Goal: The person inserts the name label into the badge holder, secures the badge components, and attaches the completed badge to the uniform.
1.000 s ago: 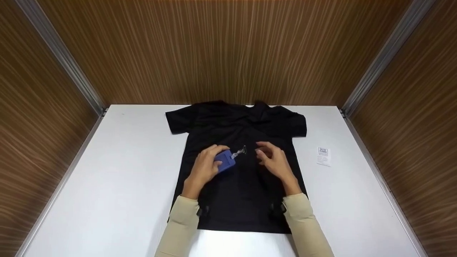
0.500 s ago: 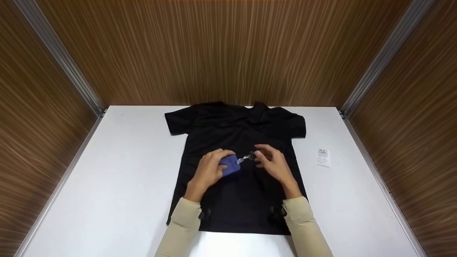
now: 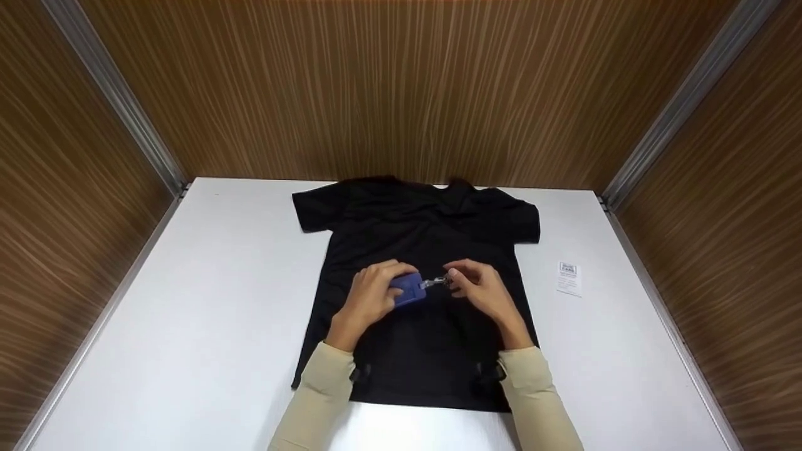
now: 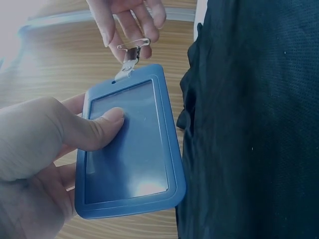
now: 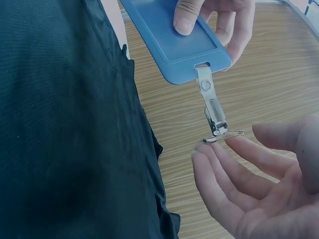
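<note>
My left hand [image 3: 366,297] holds a blue badge holder [image 3: 410,290] above a black T-shirt [image 3: 420,351], its thumb pressed on the holder's clear window [image 4: 137,154]. From the slot at the holder's end, a clear strap with a metal clip [image 5: 214,112] extends toward my right hand [image 3: 484,289]. A thin safety pin [image 5: 224,137] sits at the clip's far end. Right fingertips lie under and against the pin, while the thumb stands apart from it in the right wrist view. Whether the pin's wire is fastened, I cannot tell.
The T-shirt lies spread on a white table [image 3: 219,300], sleeves toward the back. To its right is a small white printed card [image 3: 569,279]. Wood-grain panels [image 3: 401,88] enclose the back and both sides.
The left hand has brought the badge holder rightward and slightly nearer. The clip's pin end, at first apart from the right hand, is now at its fingertips.
</note>
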`<state>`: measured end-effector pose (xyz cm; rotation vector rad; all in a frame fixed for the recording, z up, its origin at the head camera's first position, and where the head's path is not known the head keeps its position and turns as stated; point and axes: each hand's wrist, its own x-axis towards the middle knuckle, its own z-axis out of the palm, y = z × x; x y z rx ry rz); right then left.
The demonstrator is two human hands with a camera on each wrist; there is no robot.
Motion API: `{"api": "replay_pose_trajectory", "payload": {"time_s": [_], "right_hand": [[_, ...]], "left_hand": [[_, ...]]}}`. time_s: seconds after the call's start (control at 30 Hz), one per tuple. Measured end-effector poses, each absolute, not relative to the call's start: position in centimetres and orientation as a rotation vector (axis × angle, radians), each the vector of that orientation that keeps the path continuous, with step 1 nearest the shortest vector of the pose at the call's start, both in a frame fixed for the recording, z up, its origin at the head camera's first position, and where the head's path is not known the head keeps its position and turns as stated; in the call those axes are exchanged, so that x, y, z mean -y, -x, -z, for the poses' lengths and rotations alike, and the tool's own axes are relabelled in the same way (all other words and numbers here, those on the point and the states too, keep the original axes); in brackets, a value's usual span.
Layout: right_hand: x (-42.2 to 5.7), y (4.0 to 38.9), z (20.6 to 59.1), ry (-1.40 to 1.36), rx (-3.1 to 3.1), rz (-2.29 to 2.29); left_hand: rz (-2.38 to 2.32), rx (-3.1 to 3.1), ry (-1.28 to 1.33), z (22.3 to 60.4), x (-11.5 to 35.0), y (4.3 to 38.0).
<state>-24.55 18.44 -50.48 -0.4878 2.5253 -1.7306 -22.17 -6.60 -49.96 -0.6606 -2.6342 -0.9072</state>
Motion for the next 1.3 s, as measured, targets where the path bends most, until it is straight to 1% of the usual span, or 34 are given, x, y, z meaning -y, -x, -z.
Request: {"api": "replay_pose_trajectory", "payload": {"time_s": [0.2, 0.5, 0.73, 1.3], "right_hand": [[-18.11, 24.91, 50.49, 0.540, -2.483, 1.659], [-17.99, 24.90, 50.40, 0.489, -2.423, 1.589], [-17.86, 24.73, 50.23, 0.528, -2.410, 1.541], [-17.97, 24.17, 50.36, 0.414, -2.347, 1.513]], "left_hand": [[0.889, 2.628, 0.688, 49.50, 6.54, 22.61], [0.859, 2.626, 0.718, 49.19, 6.34, 23.00], [0.853, 2.627, 0.718, 49.19, 6.40, 23.04], [0.872, 2.586, 0.732, 49.96, 6.39, 22.16]]}}
